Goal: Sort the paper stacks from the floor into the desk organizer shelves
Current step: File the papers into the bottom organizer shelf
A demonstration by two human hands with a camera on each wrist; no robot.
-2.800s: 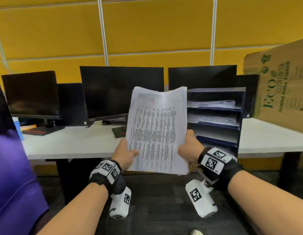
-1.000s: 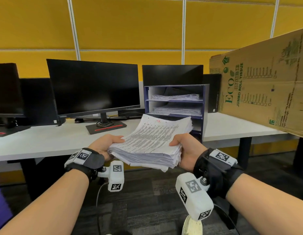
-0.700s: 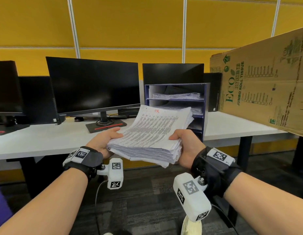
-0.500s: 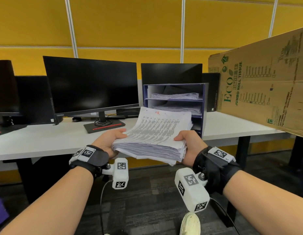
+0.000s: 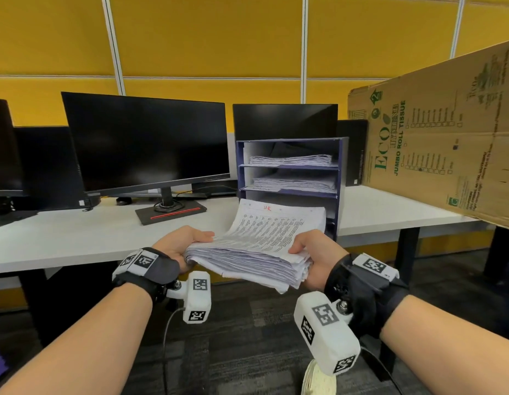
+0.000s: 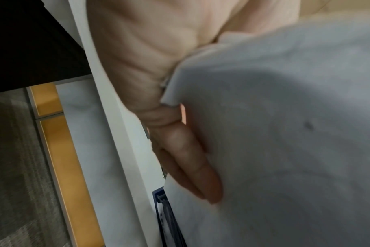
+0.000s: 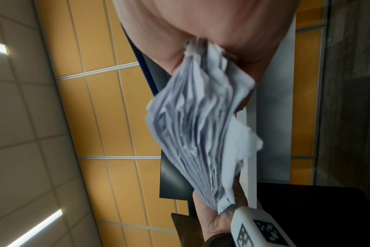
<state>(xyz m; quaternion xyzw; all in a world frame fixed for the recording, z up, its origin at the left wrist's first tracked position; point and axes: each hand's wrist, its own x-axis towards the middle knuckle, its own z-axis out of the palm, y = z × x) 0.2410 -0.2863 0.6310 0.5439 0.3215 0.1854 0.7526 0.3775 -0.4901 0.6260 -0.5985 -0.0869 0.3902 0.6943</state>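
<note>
A thick stack of printed paper (image 5: 264,243), marked "HR" in red at its top edge, lies nearly flat between both hands. My left hand (image 5: 182,243) grips its near left corner, thumb on top and fingers (image 6: 192,167) under the sheets (image 6: 285,133). My right hand (image 5: 313,255) grips the near right corner (image 7: 201,125). The stack's far edge points at the third shelf of the blue desk organizer (image 5: 341,178), just in front of its opening. The two upper shelves each hold a paper stack (image 5: 290,160).
The organizer stands on a white desk (image 5: 76,238) between a black monitor (image 5: 145,143) and a large cardboard box (image 5: 436,138) at the right. More monitors line the back. Dark carpet (image 5: 242,337) lies below, and a pale round object (image 5: 319,380) shows near my right wrist.
The stack went from upright in front of me to nearly flat, and both hands have carried it forward to the organizer's third shelf. The view has moved closer to the desk.
</note>
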